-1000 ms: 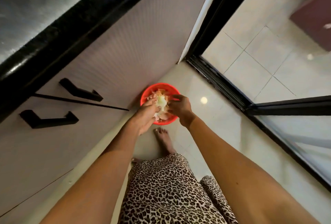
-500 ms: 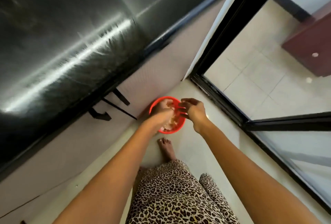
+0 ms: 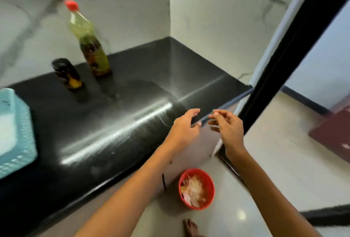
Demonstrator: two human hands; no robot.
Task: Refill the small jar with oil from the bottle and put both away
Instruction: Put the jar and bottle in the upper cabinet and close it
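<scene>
Two bare hands are raised above the edge of a wide, glossy black stone counter (image 3: 117, 123), which fills the middle of the view and is backed by white marble-patterned wall panels (image 3: 217, 19). At the left margin, a pale blue textured plastic basket (image 3: 17, 142) is seen on the counter. A tall clear plastic oil bottle with a red cap (image 3: 89, 41) stands upright near the back wall, and a small dark glass jar with a black lid (image 3: 67, 73) stands just beside it, to its left and apart from it. A label is seen on the bottle, but its writing is too blurred to be read. Both are well apart from the hands. On the pale tiled floor (image 3: 274, 161), a round red plastic bowl holding pale scraps (image 3: 197, 188) is placed near a bare foot (image 3: 190, 227).

The left hand (image 3: 184, 128) and the right hand (image 3: 228, 128) are held close together, fingers loosely curled, and nothing is grasped by either. Half a second ago both hands were lowered into the red bowl; now they are lifted away from it, and the view has been raised to the counter.
</scene>
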